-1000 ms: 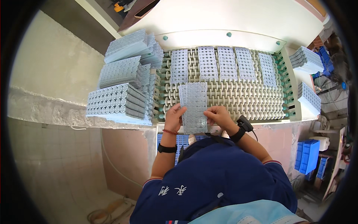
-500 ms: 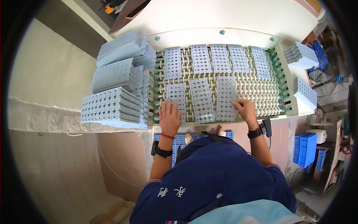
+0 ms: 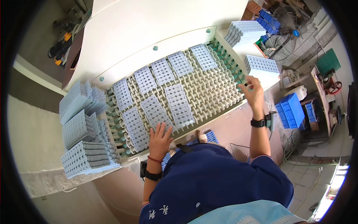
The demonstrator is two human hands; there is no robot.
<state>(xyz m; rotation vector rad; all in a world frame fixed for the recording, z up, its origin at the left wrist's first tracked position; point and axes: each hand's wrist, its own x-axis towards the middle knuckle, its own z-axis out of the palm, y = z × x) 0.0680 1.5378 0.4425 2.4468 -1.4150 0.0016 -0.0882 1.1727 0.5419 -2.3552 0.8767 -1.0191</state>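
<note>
My left hand [image 3: 160,141] is open, fingers spread, at the near end of a pale blue-grey panel [image 3: 156,111] made up of rows of round pieces. Its fingertips overlap that end; whether they press on it I cannot tell. Raised at the conveyor's right end, my right hand [image 3: 254,92] holds nothing, with thumb and forefinger curved apart. Similar panels lie in two rows on the roller conveyor [image 3: 212,93]. One panel [image 3: 179,104] is right of my left hand, and another [image 3: 136,128] is to its left.
Stacks of panels [image 3: 84,158] stand on the ledge left of the conveyor. Two more stacks, one farther back [image 3: 246,31] and one nearer [image 3: 261,64], are at the right. Blue crates [image 3: 290,111] sit on the floor at right, and a fan [image 3: 294,31] stands behind.
My view has turned to the right. My right hand has moved away from the near-row panels toward the conveyor's right end. My left hand has shifted from the leftmost near panel to the middle one.
</note>
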